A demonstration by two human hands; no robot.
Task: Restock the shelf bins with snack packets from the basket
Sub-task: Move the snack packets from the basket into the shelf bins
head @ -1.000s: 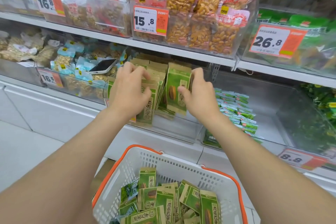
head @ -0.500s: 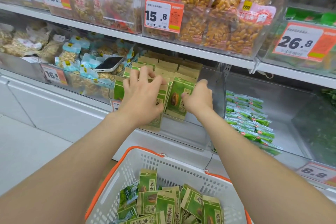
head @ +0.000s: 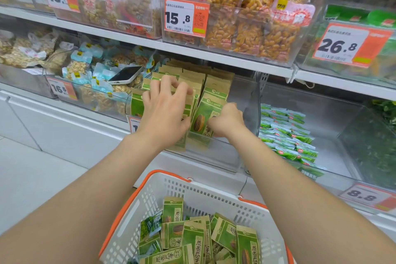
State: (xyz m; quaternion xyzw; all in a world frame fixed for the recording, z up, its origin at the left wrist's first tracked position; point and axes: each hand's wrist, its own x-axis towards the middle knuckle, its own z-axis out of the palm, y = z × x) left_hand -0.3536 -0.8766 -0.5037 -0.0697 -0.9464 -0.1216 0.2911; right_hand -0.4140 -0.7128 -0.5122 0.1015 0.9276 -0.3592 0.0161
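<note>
The left hand (head: 165, 111) rests, fingers spread, on upright green-and-brown paper snack packets (head: 216, 90) in the clear plastic shelf bin (head: 214, 156). The right hand (head: 227, 121) pinches the front packet (head: 201, 113). Step: straightening rows. Next: fetch more from the white orange-rimmed basket (head: 171, 174).

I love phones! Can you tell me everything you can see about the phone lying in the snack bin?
The phone is a thin slab with a dark, blank screen facing up and a pale white rim. It lies slightly tilted on the blue-and-white snack packets in a clear plastic bin, just left of the green packets. Only those blue-and-white packets touch it. The left hand is near but apart.
</note>
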